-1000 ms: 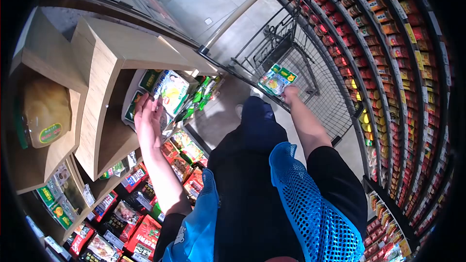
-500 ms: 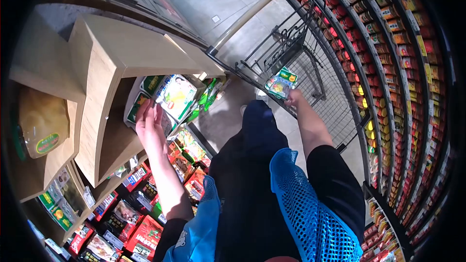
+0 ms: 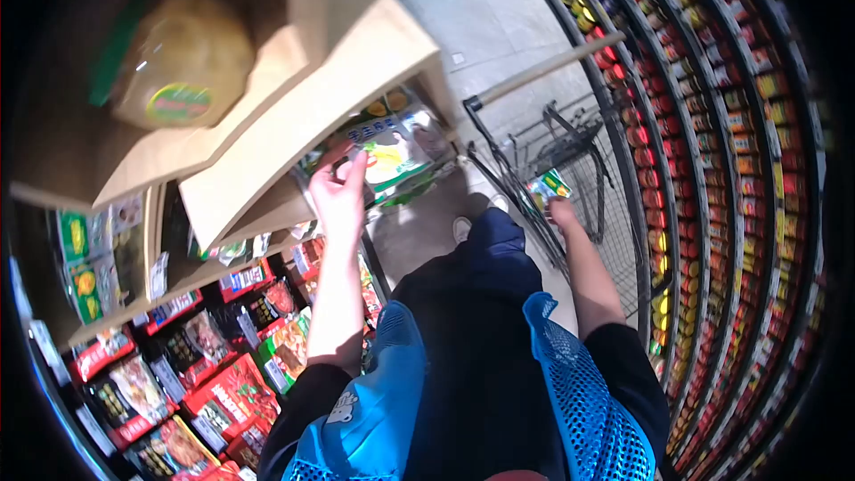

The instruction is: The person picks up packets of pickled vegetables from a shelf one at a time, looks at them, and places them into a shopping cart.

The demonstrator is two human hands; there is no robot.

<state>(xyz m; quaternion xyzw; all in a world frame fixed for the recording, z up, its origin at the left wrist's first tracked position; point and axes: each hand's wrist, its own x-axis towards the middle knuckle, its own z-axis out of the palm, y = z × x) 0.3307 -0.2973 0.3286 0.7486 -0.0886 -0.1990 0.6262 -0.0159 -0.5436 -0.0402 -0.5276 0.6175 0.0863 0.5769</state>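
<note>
My left hand (image 3: pixel 338 194) reaches into a wooden shelf compartment, fingers and thumb closed at the near edge of a green-and-white food packet (image 3: pixel 392 156) with a yellow picture on it. The packet stands at the compartment's open side, among similar packs. On the other side of my body, my right hand (image 3: pixel 559 212) grips a smaller-looking green-and-white packet (image 3: pixel 550 185) by its lower edge. That one is held out beside the wire shopping cart (image 3: pixel 583 187), overlapping its near end in this view.
A wooden display shelf (image 3: pixel 356 80) stands on my left, with a large jar-like container (image 3: pixel 187 58) in its upper compartment. Below are red and black food packs (image 3: pixel 236 396). Curved shelves of jars (image 3: pixel 704 178) line the right. Grey floor (image 3: pixel 463 0) lies ahead, and my shoes (image 3: pixel 461 230) show below.
The view has turned, so the wooden shelf looms closer and higher. The left-hand packet now sits nearer the compartment's outer edge. My right hand still holds its packet by the cart.
</note>
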